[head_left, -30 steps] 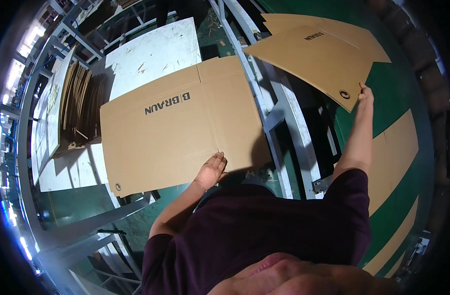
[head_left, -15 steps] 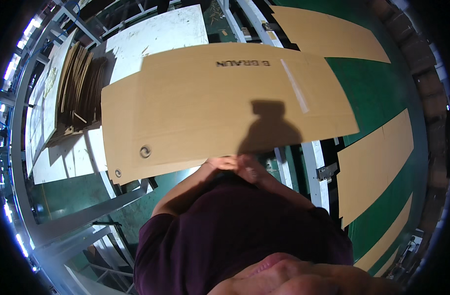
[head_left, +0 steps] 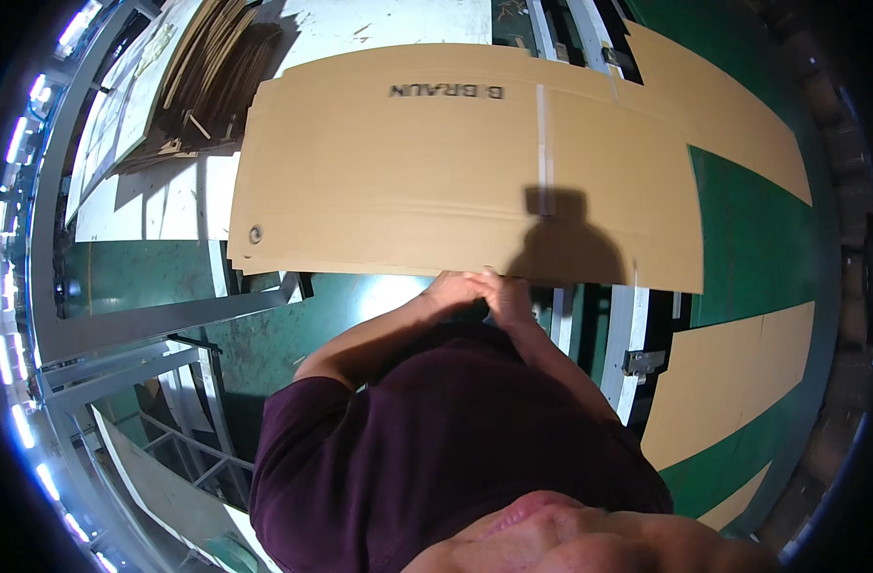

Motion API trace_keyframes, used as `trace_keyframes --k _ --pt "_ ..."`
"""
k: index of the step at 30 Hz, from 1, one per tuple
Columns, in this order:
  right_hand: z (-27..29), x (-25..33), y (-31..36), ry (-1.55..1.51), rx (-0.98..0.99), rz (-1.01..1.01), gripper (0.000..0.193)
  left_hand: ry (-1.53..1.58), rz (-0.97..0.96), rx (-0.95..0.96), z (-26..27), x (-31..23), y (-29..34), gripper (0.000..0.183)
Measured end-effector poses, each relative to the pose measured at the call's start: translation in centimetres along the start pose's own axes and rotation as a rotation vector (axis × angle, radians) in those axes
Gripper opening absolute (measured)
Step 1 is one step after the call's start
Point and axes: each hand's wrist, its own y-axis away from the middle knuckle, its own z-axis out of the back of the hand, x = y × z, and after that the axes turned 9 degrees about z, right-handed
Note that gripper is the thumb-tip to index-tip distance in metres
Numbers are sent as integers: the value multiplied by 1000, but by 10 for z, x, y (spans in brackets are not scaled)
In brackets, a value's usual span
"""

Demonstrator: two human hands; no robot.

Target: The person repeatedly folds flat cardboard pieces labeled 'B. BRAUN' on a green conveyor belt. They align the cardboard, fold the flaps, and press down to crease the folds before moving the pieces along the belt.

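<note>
A large, flat brown cardboard sheet (head_left: 398, 181) spreads out in front of me, with dark print along its far part and a pale tape strip on its right half. At its near edge, right of the middle, my left hand (head_left: 452, 290) and my right hand (head_left: 508, 296) meet. Both have their fingers closed at that edge, with thumbs close together. The sheet hides part of the fingertips. A dark shadow falls on the cardboard just beyond my right hand.
Folded brown cardboard (head_left: 212, 81) is stacked on a white-topped bench (head_left: 159, 205) at the far left. More cardboard sheets (head_left: 737, 372) lie on a green surface (head_left: 756, 239) to the right. Metal rails (head_left: 625, 329) run beneath the sheet, and a grey frame bar (head_left: 169, 320) stands left.
My view has turned, so the surroundings have shifted and the sheet's near edge now runs almost level across the picture. Both hands remain at that edge.
</note>
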Motion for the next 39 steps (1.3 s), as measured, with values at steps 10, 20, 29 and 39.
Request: trace_keyframes --k 10,20,29,39 --pt "130 86 -34 475 -198 227 33 -195 -192 -285 56 -36 48 33" --pt "220 231 -83 830 -237 144 35 -462 -125 -226 19 -14 -10 31" --pt "-18 66 -108 2177 270 421 24 -440 -200 -312 11 -4 -18 33" --pt "18 62 -117 1834 307 297 39 -126 -105 -291 24 2 -25 52"
